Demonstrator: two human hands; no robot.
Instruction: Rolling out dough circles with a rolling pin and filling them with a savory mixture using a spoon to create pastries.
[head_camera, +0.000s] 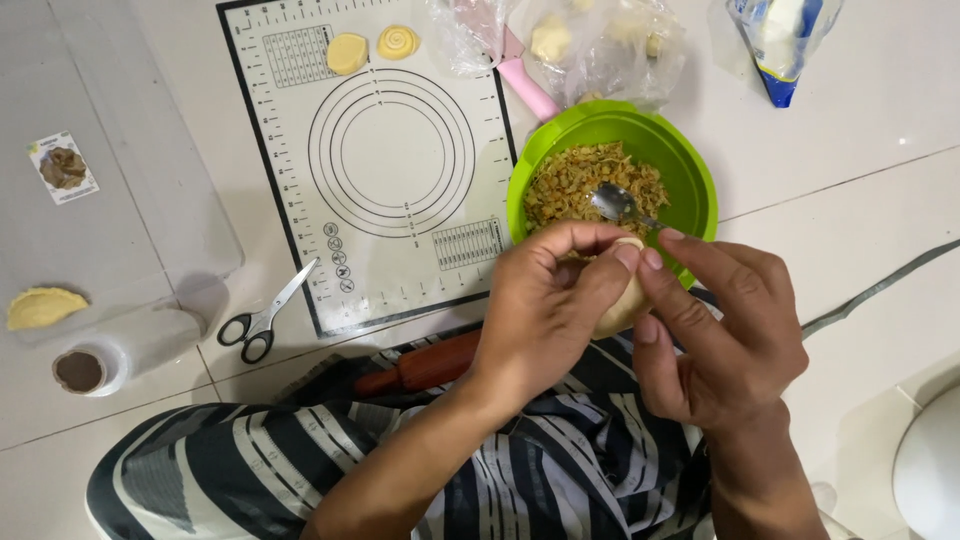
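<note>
My left hand (545, 310) and my right hand (720, 335) meet over my lap, both pinching one pale piece of dough (622, 300) folded between their fingertips. Just beyond them stands a green bowl (690, 160) of shredded orange-green filling (580, 180) with a metal spoon (615, 203) resting in it. A white baking mat (390, 160) with printed circles lies on the tiled floor to the left, and two small dough discs (372, 48) sit at its far edge.
Black-handled scissors (262, 318) lie left of the mat. A wooden rolling pin (425, 368) rests by my striped clothing. A folded yellow pastry (42, 307) and a roll of wrap (110, 358) are at far left. Plastic bags with dough pieces (590, 40) sit behind the bowl.
</note>
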